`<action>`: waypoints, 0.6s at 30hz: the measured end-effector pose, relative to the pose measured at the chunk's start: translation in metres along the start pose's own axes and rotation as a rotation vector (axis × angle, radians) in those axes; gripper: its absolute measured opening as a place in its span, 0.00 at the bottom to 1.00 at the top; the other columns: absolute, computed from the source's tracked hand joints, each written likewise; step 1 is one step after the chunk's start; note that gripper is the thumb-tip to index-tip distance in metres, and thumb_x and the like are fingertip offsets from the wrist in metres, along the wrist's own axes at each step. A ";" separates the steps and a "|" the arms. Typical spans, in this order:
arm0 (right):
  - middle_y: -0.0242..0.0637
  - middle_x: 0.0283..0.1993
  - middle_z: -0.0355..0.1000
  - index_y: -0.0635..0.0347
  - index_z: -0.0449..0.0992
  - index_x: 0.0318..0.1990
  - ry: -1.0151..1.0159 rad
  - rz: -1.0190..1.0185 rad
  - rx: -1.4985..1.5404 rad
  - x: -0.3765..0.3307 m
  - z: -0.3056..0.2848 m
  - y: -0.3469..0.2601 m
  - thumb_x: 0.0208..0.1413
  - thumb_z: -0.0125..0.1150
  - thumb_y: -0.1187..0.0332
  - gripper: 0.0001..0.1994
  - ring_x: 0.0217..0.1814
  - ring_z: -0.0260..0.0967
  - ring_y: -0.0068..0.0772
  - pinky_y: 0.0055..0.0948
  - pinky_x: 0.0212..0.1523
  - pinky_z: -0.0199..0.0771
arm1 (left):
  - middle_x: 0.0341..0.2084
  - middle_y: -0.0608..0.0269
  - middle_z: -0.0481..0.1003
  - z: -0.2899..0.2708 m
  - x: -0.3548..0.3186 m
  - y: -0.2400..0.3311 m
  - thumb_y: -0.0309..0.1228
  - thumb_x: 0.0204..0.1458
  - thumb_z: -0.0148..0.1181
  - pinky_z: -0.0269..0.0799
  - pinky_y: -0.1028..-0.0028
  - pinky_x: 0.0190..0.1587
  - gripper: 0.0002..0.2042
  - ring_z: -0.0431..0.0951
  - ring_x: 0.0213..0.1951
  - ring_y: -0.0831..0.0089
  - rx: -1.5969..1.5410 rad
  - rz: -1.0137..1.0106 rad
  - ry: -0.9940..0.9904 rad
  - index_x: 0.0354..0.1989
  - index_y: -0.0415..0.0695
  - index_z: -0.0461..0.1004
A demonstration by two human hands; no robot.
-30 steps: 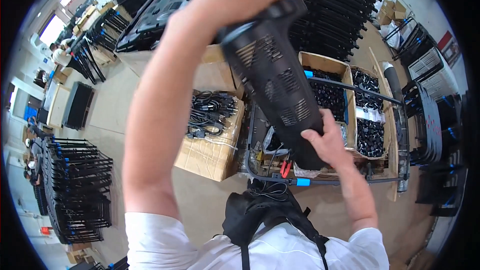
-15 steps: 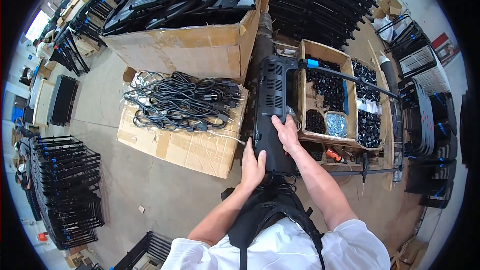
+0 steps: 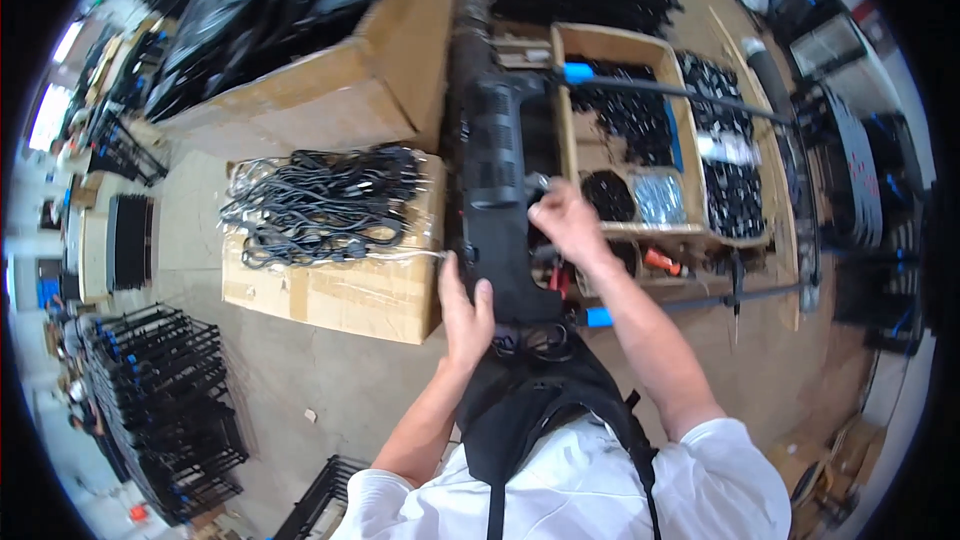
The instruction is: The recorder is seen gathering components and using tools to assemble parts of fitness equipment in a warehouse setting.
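A long black plastic housing (image 3: 497,240) with vent slots lies lengthwise in front of me, its near end close to my body. My left hand (image 3: 467,315) rests along the housing's left edge, fingers stretched and thumb apart, holding nothing. Over the right edge is my right hand (image 3: 570,227), its fingers curled together. What they hold, if anything, is hidden by the hand and blur. A small shiny bit (image 3: 538,183) shows just beyond these fingertips. Two dark bars with blue ends, an upper bar (image 3: 670,89) and a lower bar (image 3: 690,302), run rightward from beside the housing.
Left of the housing, bundled black power cords (image 3: 320,202) lie on a cardboard box (image 3: 320,290). Beyond stands a large carton (image 3: 300,105) of black plastic parts. A divided wooden tray (image 3: 640,229) at right holds black fittings and bagged screws (image 3: 657,198). An orange-handled tool (image 3: 662,261) lies below it.
My right hand has lifted off the housing's top to its right edge, its fingers now curled. The lower bar's blue end has come into sight beside the housing. The whole view has shifted.
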State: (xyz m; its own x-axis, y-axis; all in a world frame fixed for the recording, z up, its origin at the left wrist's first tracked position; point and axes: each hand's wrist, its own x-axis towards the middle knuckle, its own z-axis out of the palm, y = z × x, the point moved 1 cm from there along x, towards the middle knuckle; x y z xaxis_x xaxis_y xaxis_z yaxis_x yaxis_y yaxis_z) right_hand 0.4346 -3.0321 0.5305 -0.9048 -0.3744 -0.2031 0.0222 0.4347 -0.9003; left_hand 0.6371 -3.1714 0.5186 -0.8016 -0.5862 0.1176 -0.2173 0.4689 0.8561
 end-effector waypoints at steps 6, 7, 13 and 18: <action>0.29 0.36 0.78 0.62 0.79 0.53 0.155 0.197 0.305 -0.104 -0.204 0.005 0.68 0.63 0.64 0.13 0.33 0.73 0.15 0.18 0.30 0.67 | 0.41 0.53 0.80 0.067 0.043 0.112 0.23 0.58 0.63 0.75 0.57 0.52 0.06 0.79 0.47 0.50 -0.040 0.273 -0.394 0.43 0.40 0.80; 0.29 0.35 0.78 0.61 0.80 0.51 0.129 0.273 0.328 -0.130 -0.221 0.020 0.68 0.62 0.64 0.11 0.32 0.72 0.15 0.18 0.29 0.67 | 0.41 0.52 0.80 0.102 0.047 0.117 0.24 0.59 0.62 0.76 0.57 0.52 0.06 0.80 0.48 0.51 -0.021 0.302 -0.542 0.43 0.40 0.81; 0.28 0.33 0.78 0.59 0.80 0.46 -0.017 0.567 0.506 -0.237 -0.219 0.104 0.67 0.63 0.64 0.09 0.30 0.73 0.16 0.19 0.28 0.68 | 0.56 0.52 0.75 0.281 0.049 0.052 0.22 0.55 0.59 0.77 0.55 0.58 0.20 0.77 0.57 0.52 0.621 0.627 -1.310 0.57 0.50 0.79; 0.29 0.33 0.77 0.60 0.80 0.45 0.092 0.735 0.622 -0.260 -0.190 0.188 0.65 0.64 0.62 0.11 0.29 0.73 0.19 0.20 0.27 0.68 | 0.59 0.43 0.67 0.316 0.045 0.024 0.23 0.59 0.53 0.76 0.53 0.60 0.25 0.73 0.62 0.45 0.660 0.833 -1.519 0.65 0.56 0.70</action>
State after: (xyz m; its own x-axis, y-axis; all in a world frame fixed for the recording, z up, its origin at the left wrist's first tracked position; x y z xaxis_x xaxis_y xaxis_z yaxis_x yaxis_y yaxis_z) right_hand 0.5936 -2.6972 0.4871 -0.6040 -0.1046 -0.7901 0.7935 0.0130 -0.6084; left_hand 0.4202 -2.9779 0.3854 -0.4708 0.7510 -0.4629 0.5910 0.6581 0.4665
